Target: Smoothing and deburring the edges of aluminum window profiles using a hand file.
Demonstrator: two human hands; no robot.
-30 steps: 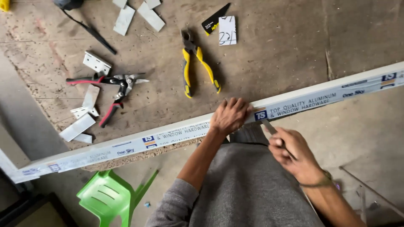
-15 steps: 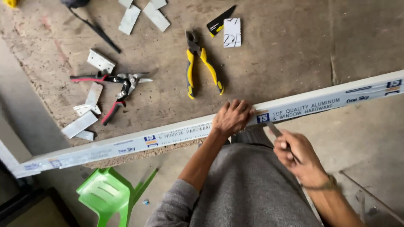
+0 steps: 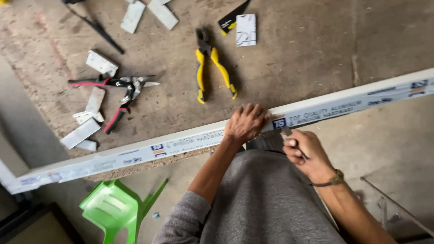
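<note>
White aluminium profile runs slantwise along the near edge of your table, wrapped in a printed protective film with blue marks, its left end jutting past the table corner above a green plastic stool. Your left hand lies over the profile, fingers curled and pressed onto its top. Your right hand sits just beside it, fingers pinched around a thin dark tool whose tip touches the film. Beyond the profile the table has open room on the right; yellow pliers, red-handled snips and small white offcuts lie well apart to the left.
</note>
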